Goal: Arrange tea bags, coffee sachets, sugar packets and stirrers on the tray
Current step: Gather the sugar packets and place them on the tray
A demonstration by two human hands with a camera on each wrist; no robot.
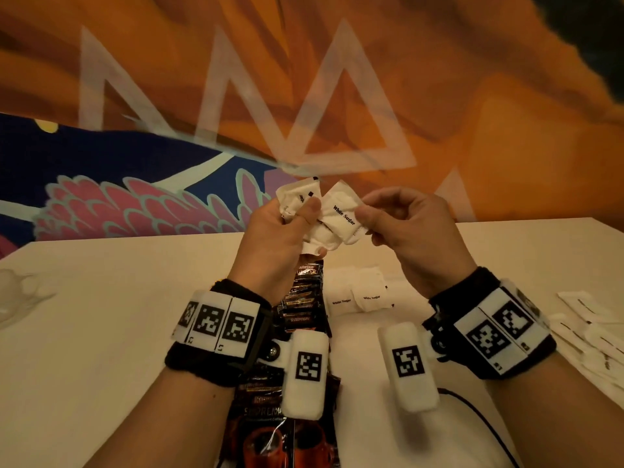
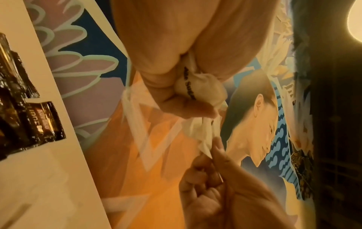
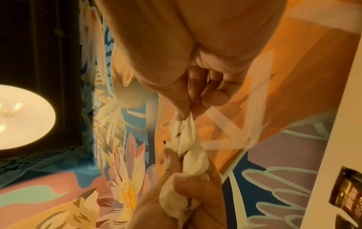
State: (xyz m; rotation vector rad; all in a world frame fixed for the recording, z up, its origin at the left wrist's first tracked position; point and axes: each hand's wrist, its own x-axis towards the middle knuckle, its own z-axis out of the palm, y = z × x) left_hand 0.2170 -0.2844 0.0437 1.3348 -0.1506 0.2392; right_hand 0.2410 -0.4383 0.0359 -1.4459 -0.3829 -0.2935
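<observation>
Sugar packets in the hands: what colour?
White with black print on the sugar packets; clearest in the head view.

café-like room: painted mural (image 1: 135, 204) wall

"White Sugar" is printed in black on the white sugar packet (image 1: 342, 216) pinched between both hands above the table, and again on two white sugar packets (image 1: 358, 297) lying flat on the table just beyond the wrists. The dark coffee sachets (image 1: 302, 298) in a row down the middle carry "SUPREMO" at the far end; the brand word above it is too blurred to read. The large dark coffee pack (image 1: 270, 430) nearest the person shows "SUPREM", the rest hidden by the wrist device.
</observation>
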